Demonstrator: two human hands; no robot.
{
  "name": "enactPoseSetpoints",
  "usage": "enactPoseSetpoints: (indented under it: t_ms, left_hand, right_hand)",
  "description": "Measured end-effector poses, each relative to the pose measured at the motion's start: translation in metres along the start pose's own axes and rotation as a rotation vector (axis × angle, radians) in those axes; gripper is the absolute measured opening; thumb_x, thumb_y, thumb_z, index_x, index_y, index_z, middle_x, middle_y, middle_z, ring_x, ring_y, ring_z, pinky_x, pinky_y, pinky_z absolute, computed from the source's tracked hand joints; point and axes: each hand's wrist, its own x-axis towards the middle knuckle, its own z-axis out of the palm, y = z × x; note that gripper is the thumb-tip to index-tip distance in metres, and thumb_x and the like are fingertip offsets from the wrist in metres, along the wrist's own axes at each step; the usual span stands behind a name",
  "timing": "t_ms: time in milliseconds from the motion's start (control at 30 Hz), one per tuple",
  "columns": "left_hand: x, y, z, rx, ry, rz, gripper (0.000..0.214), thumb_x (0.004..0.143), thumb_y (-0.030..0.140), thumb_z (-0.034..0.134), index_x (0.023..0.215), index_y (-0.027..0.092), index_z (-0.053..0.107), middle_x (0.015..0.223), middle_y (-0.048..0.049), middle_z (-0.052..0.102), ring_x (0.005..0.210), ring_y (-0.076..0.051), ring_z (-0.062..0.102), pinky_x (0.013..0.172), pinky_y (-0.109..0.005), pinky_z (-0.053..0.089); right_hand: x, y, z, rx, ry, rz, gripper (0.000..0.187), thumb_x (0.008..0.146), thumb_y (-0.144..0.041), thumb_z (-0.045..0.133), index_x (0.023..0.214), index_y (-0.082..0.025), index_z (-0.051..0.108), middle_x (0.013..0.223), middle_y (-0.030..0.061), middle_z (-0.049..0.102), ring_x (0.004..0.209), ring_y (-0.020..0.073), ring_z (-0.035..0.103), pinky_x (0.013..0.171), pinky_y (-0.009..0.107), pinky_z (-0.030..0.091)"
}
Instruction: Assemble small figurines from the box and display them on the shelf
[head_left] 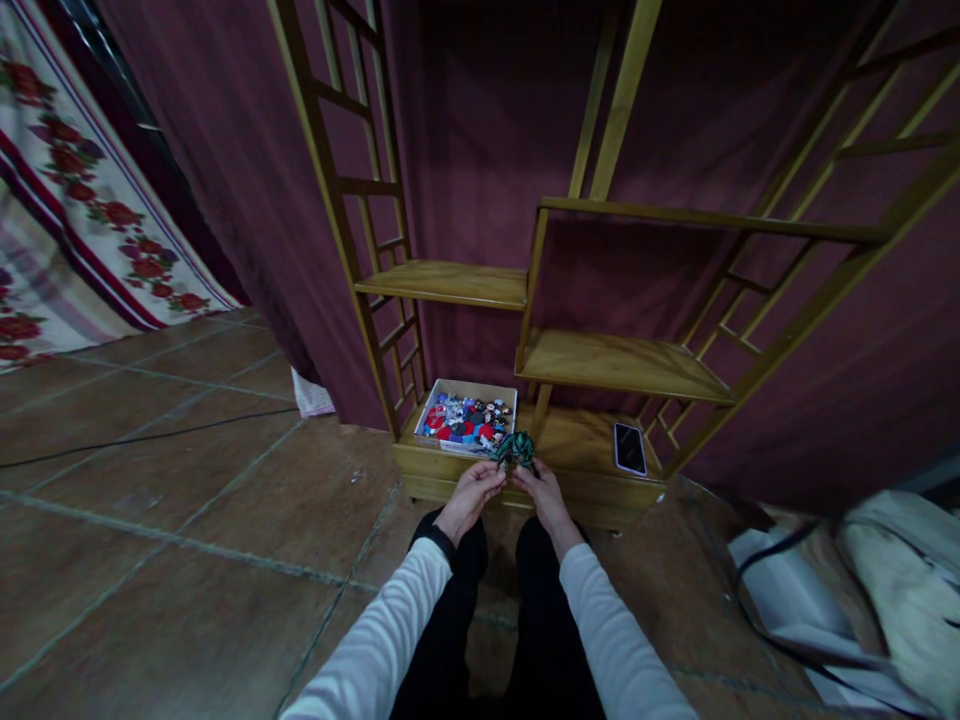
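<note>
Holding green bundle: left hand, right hand, fingertip grip each. Box of trinkets just beyond; phone on shelf.

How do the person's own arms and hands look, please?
The left sleeve and right sleeve are long, whitish and wrinkled, without visible markings. The left hand and right hand wear no gloves. A black band is on the left wrist; none shows on the right.
</note>
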Motion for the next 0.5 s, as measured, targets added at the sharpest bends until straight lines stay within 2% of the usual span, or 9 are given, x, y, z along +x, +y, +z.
enactPoseSetpoints:
  t_ms: [500]
  left_hand:
    - [-0.0017,0.0000,-0.0001,0.019,-0.074,-0.020,0.029,0.056,0.024,0.081,0.074,0.014,0.060,0.069,-0.0010,0.064,0.067,-0.011,0.061,0.067,-0.022,0.042]
  right_hand:
    - [-0.0046,-0.0080,0.0057,-0.110,-0.024,0.025,0.039,0.059,-0.044,0.072,0.086,-0.018,0.064,0.079,0.0014,0.066,0.069,0.0148,0.060,0.068,0.029,0.050]
